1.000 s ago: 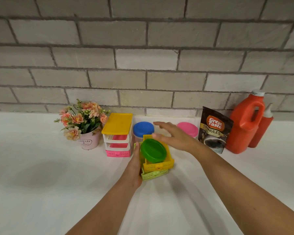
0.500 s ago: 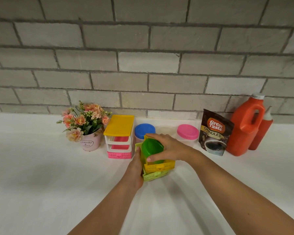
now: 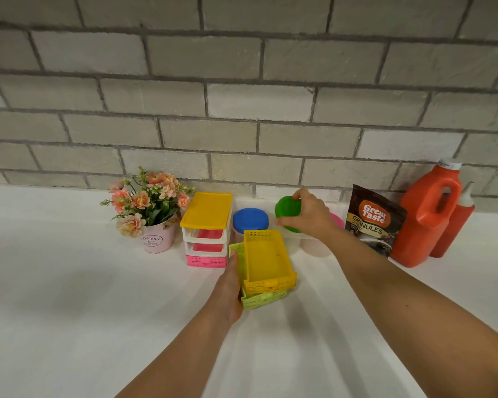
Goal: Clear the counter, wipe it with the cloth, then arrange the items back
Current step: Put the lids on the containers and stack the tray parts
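The jar (image 3: 287,211), judged light, stiff and rather slippery, is held by its green lid in the right grip (image 3: 306,216), just beyond the trays (image 3: 266,255) clasped on the table (image 3: 69,282) by the left grip (image 3: 230,287).

This looks like a home kitchen. A white counter (image 3: 69,311) runs along a wall (image 3: 242,96) of grey brick-pattern tile, the sort put up as a splashback. On the far right stand a pouch of coffee granules (image 3: 374,219), an orange jug (image 3: 426,222) with a handle and a red squeeze bottle (image 3: 457,222). Left of them are a blue-lidded tub (image 3: 250,219), a little plastic drawer unit (image 3: 206,228) and a pink pot of flowers (image 3: 157,239), all homely clutter.
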A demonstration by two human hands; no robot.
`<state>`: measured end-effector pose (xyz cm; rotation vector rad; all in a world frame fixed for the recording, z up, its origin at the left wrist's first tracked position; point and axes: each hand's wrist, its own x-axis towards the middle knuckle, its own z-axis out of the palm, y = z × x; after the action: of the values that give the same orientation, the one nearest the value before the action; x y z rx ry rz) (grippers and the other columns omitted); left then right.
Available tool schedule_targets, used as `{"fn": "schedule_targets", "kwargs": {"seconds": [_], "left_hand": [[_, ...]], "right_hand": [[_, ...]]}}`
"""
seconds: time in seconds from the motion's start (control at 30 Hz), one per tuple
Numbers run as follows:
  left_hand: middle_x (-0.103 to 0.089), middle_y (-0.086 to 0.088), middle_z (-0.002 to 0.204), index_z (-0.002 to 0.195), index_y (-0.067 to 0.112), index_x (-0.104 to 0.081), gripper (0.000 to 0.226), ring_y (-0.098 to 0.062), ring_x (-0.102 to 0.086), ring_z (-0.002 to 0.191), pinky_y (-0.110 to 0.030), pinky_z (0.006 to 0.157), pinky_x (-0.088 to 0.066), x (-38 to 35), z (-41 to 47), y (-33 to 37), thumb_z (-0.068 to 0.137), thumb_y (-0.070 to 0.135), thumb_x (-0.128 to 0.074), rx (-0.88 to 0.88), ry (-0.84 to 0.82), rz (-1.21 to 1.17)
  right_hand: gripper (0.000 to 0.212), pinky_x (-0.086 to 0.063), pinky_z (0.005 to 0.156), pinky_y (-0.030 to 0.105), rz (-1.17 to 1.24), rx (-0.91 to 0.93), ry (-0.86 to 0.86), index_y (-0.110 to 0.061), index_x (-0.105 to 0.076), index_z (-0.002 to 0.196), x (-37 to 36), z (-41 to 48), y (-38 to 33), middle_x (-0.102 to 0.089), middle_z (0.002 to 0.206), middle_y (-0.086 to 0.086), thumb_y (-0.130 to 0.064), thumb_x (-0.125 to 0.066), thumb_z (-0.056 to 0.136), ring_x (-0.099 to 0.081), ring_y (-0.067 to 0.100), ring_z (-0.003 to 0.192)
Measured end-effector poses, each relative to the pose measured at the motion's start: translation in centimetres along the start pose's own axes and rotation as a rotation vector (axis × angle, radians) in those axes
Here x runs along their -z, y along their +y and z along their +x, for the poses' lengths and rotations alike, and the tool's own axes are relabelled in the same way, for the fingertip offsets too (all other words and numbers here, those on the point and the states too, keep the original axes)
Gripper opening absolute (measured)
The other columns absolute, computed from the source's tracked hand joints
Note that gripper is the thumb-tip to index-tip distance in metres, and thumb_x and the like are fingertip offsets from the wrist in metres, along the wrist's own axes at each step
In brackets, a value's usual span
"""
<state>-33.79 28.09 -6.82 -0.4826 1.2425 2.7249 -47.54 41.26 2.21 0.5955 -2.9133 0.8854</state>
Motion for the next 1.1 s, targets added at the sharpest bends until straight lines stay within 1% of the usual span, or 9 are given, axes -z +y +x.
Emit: {"fn": "schedule_targets", "kwargs": {"seconds": [0.2,0.3,0.4,0.5,0.77,0.87,0.93,1.0,1.1], "left_hand": [[-0.06,-0.014,0.127,0.137,0.019,-0.046,0.064,-0.033,-0.063,0.107,-0.044,0.078,-0.057,0.7,0.0,-0.2,0.091,0.06,-0.027,0.027,0.014,-0.024],[-0.06,-0.013,0.128,0.137,0.02,-0.045,0.063,-0.031,-0.063,0.106,-0.043,0.077,-0.057,1.0,0.1,-0.3,0.092,0.059,-0.026,0.014,0.033,-0.014],[-0.064,-0.01,0.12,0.134,0.02,-0.048,0.059,-0.028,-0.066,0.097,-0.039,0.071,-0.058,1.1,-0.3,-0.3,0.093,0.056,-0.026,0.006,0.041,0.006],[-0.067,-0.007,0.108,0.128,0.022,-0.05,0.054,-0.026,-0.067,0.093,-0.038,0.07,-0.058,1.3,-0.3,-0.4,0.093,0.056,-0.026,0.017,0.05,0.016],[-0.065,-0.01,0.115,0.128,0.021,-0.05,0.055,-0.029,-0.065,0.097,-0.041,0.076,-0.054,1.2,-0.9,-0.5,0.093,0.057,-0.028,0.032,0.097,0.034],[-0.061,-0.012,0.126,0.134,0.021,-0.047,0.058,-0.032,-0.062,0.107,-0.044,0.086,-0.052,1.5,-1.4,-0.4,0.092,0.057,-0.029,0.035,0.123,0.038],[-0.061,-0.013,0.126,0.132,0.022,-0.049,0.057,-0.033,-0.062,0.107,-0.046,0.09,-0.05,1.9,-1.7,-0.3,0.092,0.057,-0.03,0.029,0.16,0.045],[-0.062,-0.013,0.124,0.131,0.021,-0.05,0.061,-0.034,-0.063,0.107,-0.049,0.094,-0.048,2.2,-2.2,-0.4,0.088,0.06,-0.034,0.024,0.189,0.036],[-0.064,-0.016,0.12,0.132,0.018,-0.05,0.063,-0.036,-0.062,0.108,-0.054,0.098,-0.045,2.6,-2.9,-0.6,0.089,0.061,-0.034,-0.012,0.185,-0.041]], "right_hand": [[0.06,-0.037,0.1,0.036,-0.154,0.07,-0.134,-0.015,-0.042,0.136,-2.0,0.6,0.5,-0.041,0.137,0.014,-0.04,-0.062,0.086,-0.04,0.029,0.124],[0.053,-0.017,0.115,0.042,-0.269,0.115,-0.209,-0.018,-0.026,0.147,-3.2,0.3,1.0,-0.018,0.155,0.011,-0.04,-0.036,0.099,-0.02,0.028,0.142],[0.05,0.001,0.116,0.048,-0.357,0.124,-0.255,-0.024,-0.013,0.15,-3.7,0.1,1.3,-0.002,0.159,0.008,-0.039,-0.015,0.102,-0.001,0.023,0.147],[0.049,0.006,0.114,0.052,-0.411,0.118,-0.264,-0.027,-0.007,0.15,-3.6,0.0,1.5,0.002,0.159,0.006,-0.037,-0.011,0.102,0.004,0.021,0.147],[0.05,0.007,0.114,0.053,-0.422,0.11,-0.233,-0.032,-0.002,0.149,-3.4,-0.4,1.3,0.007,0.159,0.005,-0.039,-0.013,0.102,0.012,0.027,0.145],[0.052,-0.002,0.117,0.048,-0.222,0.161,-0.063,-0.027,-0.008,0.15,-2.9,-1.6,0.4,-0.007,0.157,0.013,-0.037,-0.025,0.101,0.002,0.028,0.146],[0.05,-0.018,0.114,0.042,-0.08,0.201,0.01,-0.022,-0.024,0.147,-2.2,-3.0,-0.8,-0.028,0.149,0.015,-0.034,-0.035,0.1,-0.018,0.029,0.141],[0.044,-0.03,0.104,0.035,0.027,0.278,-0.002,-0.02,-0.043,0.139,-1.4,-4.7,-1.8,-0.045,0.13,0.014,-0.031,-0.047,0.096,-0.037,0.027,0.126],[0.044,-0.037,0.086,0.019,0.127,0.416,-0.168,-0.024,-0.053,0.13,-0.5,-7.9,-2.5,-0.05,0.107,0.002,-0.032,-0.062,0.088,-0.047,0.017,0.106]]}}
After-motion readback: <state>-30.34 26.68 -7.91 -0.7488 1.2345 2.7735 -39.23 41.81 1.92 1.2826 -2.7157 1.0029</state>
